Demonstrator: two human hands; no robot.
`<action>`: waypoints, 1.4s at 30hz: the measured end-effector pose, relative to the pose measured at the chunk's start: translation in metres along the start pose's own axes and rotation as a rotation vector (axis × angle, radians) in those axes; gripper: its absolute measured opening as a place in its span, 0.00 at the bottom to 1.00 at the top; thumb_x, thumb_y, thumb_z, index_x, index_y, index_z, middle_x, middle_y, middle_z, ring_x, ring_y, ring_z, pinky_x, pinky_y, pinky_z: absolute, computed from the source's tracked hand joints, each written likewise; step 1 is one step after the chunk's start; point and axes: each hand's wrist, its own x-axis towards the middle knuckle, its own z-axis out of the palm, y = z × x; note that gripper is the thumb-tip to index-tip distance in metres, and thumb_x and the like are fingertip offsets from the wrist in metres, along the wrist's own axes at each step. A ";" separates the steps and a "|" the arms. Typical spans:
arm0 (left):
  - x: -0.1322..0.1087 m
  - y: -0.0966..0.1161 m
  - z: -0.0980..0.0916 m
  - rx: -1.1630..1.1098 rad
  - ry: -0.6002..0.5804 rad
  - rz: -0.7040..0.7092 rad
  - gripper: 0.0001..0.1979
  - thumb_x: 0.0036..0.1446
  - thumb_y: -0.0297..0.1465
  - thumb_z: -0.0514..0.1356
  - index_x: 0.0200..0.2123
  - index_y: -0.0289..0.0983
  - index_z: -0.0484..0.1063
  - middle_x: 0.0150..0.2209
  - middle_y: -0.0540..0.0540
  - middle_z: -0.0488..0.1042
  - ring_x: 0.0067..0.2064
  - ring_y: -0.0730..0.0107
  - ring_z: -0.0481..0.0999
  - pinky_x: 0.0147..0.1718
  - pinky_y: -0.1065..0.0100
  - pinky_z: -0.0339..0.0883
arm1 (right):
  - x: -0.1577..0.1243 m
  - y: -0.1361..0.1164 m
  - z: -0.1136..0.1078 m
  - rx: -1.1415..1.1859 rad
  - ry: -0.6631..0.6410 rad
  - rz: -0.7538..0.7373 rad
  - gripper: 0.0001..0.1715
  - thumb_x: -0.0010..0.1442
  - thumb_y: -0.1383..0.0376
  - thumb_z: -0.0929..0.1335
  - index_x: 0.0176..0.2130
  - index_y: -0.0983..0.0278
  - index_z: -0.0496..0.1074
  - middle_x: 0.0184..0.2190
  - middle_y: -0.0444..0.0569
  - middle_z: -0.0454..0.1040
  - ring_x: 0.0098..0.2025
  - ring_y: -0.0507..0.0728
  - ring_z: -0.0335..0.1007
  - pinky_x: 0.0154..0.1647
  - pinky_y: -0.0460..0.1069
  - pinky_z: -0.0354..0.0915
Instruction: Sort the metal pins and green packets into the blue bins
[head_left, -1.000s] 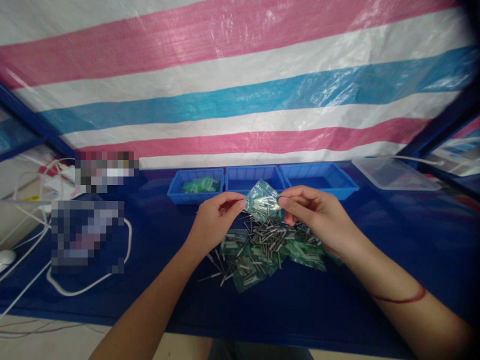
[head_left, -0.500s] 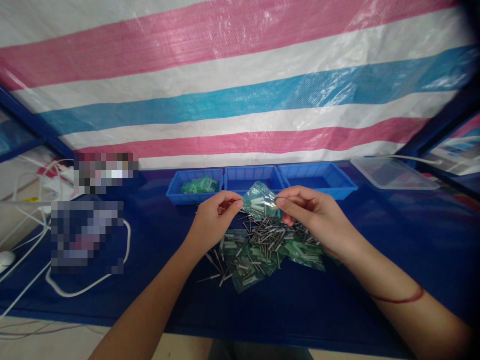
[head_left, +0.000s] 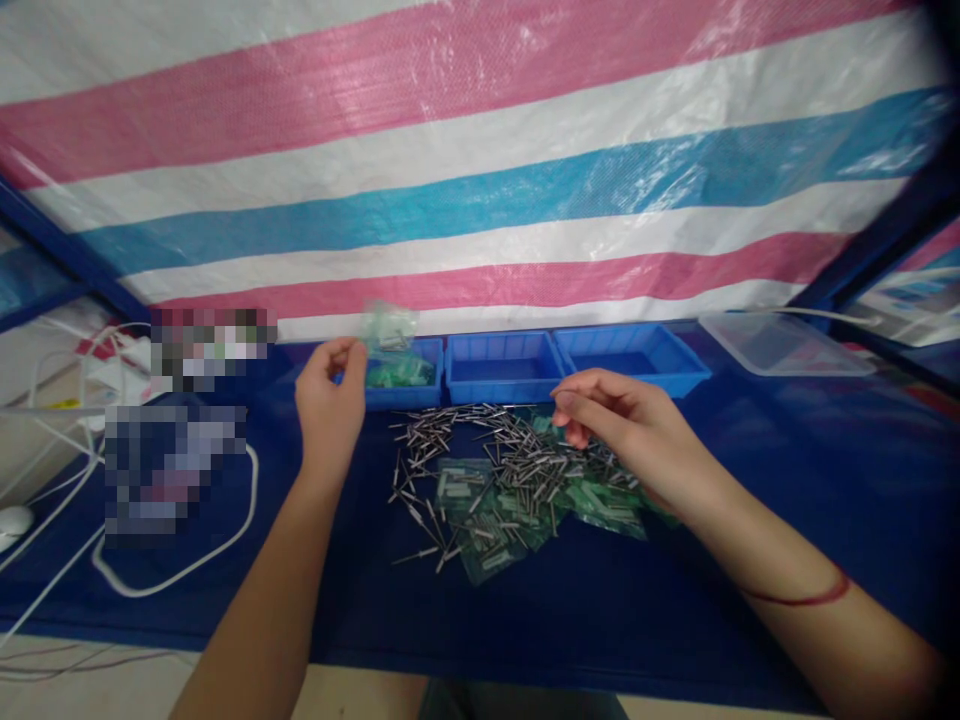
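Note:
My left hand [head_left: 330,385] is closed at the left, its fingertips at the edge of a small clear plastic bag [head_left: 388,327] with pale pieces inside. That bag hangs over the left blue bin [head_left: 390,403], where several green-tinted bags [head_left: 401,371] lie. My right hand [head_left: 619,415] hovers above the pile with thumb and forefinger pinched together; what is between them, if anything, is too small to make out. Below lie many loose metal rivets [head_left: 525,465], mixed with filled plastic bags [head_left: 607,505] on the blue table [head_left: 420,620].
The middle blue bin [head_left: 502,392] and the right blue bin [head_left: 637,380] stand in a row with the left one. A clear plastic lid [head_left: 784,345] lies at the back right. White cables [head_left: 255,480] run along the left. A striped sheet [head_left: 480,210] hangs behind.
My left hand has moved left and away from my right hand, carrying the plastic bag over to the left bin. My right hand has let go of the bag and stays almost in place.

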 end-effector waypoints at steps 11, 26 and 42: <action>0.011 -0.018 -0.013 0.670 -0.154 0.104 0.14 0.57 0.37 0.55 0.38 0.37 0.77 0.40 0.40 0.76 0.45 0.54 0.72 0.48 0.56 0.61 | -0.003 0.001 0.000 -0.013 0.003 -0.014 0.10 0.55 0.58 0.70 0.32 0.62 0.72 0.25 0.45 0.73 0.24 0.50 0.67 0.25 0.47 0.64; -0.053 0.048 0.000 0.655 -1.128 0.517 0.15 0.55 0.43 0.60 0.42 0.42 0.77 0.42 0.44 0.75 0.46 0.55 0.68 0.40 0.59 0.56 | -0.001 0.010 0.009 -0.148 -0.101 -0.048 0.14 0.56 0.55 0.68 0.32 0.63 0.72 0.23 0.44 0.71 0.24 0.51 0.65 0.26 0.47 0.63; -0.065 0.032 0.018 0.596 -1.017 0.473 0.07 0.61 0.30 0.56 0.43 0.40 0.70 0.43 0.46 0.74 0.47 0.59 0.71 0.44 0.58 0.57 | -0.005 0.014 0.015 -0.237 -0.134 -0.041 0.14 0.57 0.54 0.67 0.33 0.62 0.73 0.24 0.45 0.72 0.26 0.53 0.66 0.27 0.48 0.63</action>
